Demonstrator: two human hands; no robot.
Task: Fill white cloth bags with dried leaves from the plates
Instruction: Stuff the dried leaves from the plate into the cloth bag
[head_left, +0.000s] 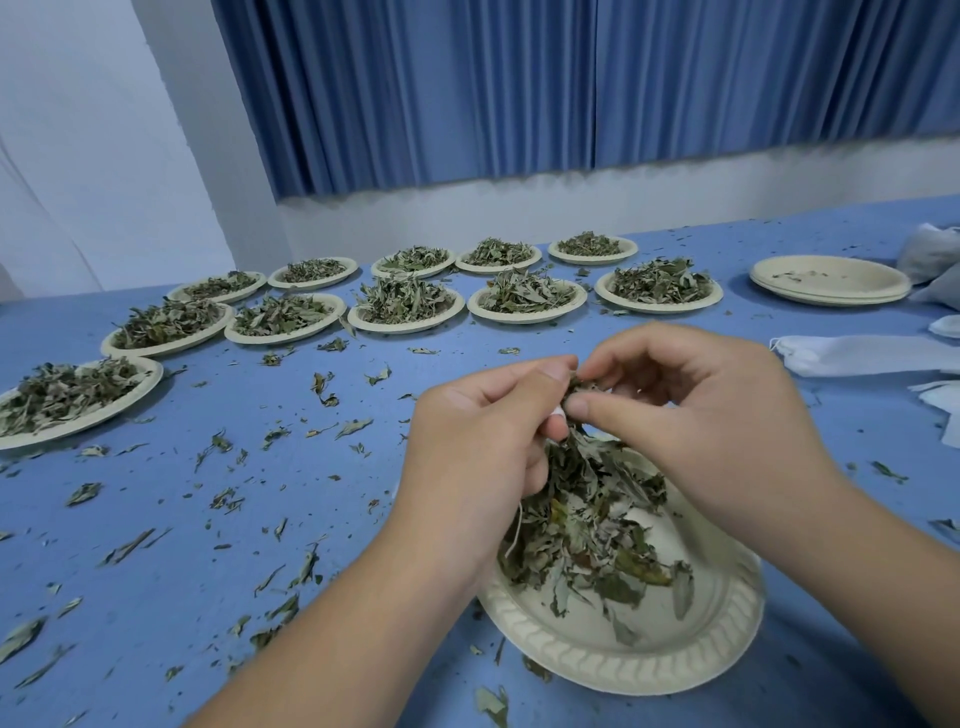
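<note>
Two bare hands meet above a blue counter. The left grip is curled tight round a white cloth bag (only a sliver of white shows between the fingers, so how full it is cannot be told). The right grip meets it fingertip to fingertip, with thumb and forefinger pinched together on a tuft of dried leaves just above that white sliver.

Directly beneath both grips sits a pale plate. It carries a leaf heap that rises to touch the underside of the left grip.

Well beyond the grips, two rows of full plates run across the counter. One more heaped plate lies far off to the left of the left grip. Beyond and to the right of the right grip stands a stack of empty plates. Nearer, on the same side, lie flat white bags (limp, pressed against the counter).

Loose leaf scraps litter the counter, thickest to the left of the left grip. A pleated blue curtain hangs behind everything.
</note>
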